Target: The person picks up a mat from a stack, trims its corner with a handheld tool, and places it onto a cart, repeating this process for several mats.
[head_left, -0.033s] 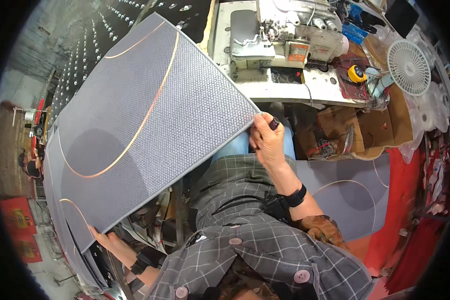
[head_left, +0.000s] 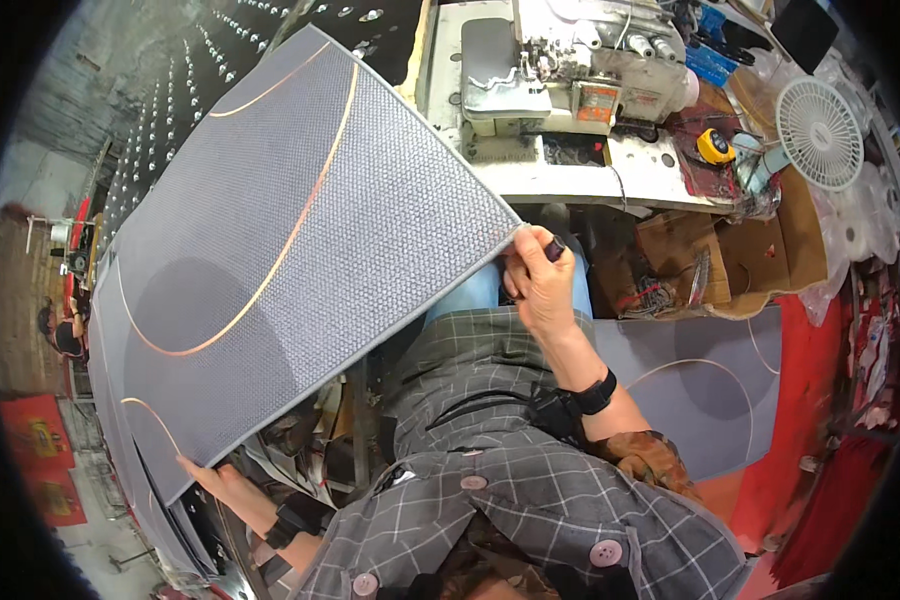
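A large grey textured mat point(head_left: 300, 230) with thin gold curved lines and a bound edge slants across the left and centre. My right hand point(head_left: 543, 285) pinches its right corner, and a small dark-handled object point(head_left: 555, 248) sticks out of the same hand; its kind is not clear. Down at the near left, my left hand point(head_left: 220, 482) grips the mat's near edge, its fingers partly hidden by the mat. More grey mats point(head_left: 155, 515) lie beneath at the lower left.
A sewing machine point(head_left: 610, 85) stands on a white table point(head_left: 660, 185) ahead. Nearby are a yellow tape measure point(head_left: 715, 147), a white fan point(head_left: 820, 132) and a cardboard box point(head_left: 785, 235). Another grey mat point(head_left: 700, 400) lies at the right. A studded dark table point(head_left: 185, 110) is at the far left.
Almost nothing differs. My right hand has shifted very slightly to the right; both hands keep their hold on the mat.
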### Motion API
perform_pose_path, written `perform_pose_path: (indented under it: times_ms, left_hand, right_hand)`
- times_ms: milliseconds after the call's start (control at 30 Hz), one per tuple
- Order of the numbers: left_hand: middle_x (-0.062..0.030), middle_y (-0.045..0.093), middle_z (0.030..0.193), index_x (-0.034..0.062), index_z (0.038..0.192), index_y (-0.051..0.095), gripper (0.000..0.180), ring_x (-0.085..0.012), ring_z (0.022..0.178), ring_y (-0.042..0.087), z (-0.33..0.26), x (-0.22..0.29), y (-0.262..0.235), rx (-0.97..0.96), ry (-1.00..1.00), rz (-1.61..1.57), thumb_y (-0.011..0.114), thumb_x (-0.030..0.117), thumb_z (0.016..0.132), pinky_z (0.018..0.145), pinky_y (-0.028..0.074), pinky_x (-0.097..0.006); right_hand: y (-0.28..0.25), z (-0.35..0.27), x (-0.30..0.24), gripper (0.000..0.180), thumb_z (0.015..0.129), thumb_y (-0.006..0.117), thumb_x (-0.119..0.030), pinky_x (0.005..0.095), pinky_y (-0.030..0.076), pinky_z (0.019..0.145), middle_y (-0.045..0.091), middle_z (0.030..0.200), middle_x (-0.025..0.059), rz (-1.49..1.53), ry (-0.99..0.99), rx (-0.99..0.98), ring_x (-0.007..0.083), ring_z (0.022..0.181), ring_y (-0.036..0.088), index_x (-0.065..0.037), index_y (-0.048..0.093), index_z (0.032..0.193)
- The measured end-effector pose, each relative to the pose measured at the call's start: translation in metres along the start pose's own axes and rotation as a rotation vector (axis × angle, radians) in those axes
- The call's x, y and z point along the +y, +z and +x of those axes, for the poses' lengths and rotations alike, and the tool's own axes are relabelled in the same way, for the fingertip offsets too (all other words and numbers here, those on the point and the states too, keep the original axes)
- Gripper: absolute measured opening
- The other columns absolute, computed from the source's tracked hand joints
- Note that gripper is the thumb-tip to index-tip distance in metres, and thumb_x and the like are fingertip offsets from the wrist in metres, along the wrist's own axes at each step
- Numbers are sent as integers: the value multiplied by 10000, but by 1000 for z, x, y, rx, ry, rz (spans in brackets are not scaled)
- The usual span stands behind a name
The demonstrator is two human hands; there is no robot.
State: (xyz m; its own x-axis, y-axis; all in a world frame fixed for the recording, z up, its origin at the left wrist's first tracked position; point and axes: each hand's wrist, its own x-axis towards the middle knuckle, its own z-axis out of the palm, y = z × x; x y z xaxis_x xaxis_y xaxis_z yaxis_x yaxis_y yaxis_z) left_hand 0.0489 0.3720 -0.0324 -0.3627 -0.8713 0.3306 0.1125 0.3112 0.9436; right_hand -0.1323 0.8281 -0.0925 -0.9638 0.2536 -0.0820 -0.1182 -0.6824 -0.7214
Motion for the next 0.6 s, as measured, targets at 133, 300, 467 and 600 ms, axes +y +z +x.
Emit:
perform_pose_path:
  times_ms: [133, 300, 467, 600]
  left_hand:
    - [-124, 572, 1085, -19, 1195, 445, 547, -229, 844, 585, -64, 10, 50, -55, -383, -732, 338, 457, 948, 676, 533, -351]
    - [-143, 628, 1052, 34, 1132, 562, 374, -228, 795, 662, -162, 64, 127, -1742, -481, 27, 503, 319, 897, 681, 545, -322]
    - [-135, 628, 1009, 72, 1103, 573, 293, -289, 817, 638, -164, 142, 242, -2061, 698, 241, 588, 167, 826, 698, 523, -355]
    - [-126, 610, 991, 59, 1060, 577, 271, -313, 886, 595, -185, 144, 351, -1763, 1090, 293, 594, 139, 801, 751, 478, -377]
  right_hand:
    - [-15, 6, -4, 154, 904, 538, -148, 185, 255, 345, 614, 680, 60, -5, 22, -21, 17, 384, 338, -19, 579, 831]
    - [-23, 14, -10, 175, 917, 514, -159, 160, 248, 368, 638, 704, 67, -212, 31, -91, -2, 413, 348, -30, 575, 816]
    - [-21, 11, -18, 140, 894, 559, -138, 159, 329, 417, 640, 737, 66, -128, 17, -104, 14, 464, 425, -9, 586, 844]
    - [-19, 12, -20, 113, 861, 608, -100, 207, 463, 671, 630, 786, 55, -215, -49, -75, 92, 702, 583, 12, 597, 867]
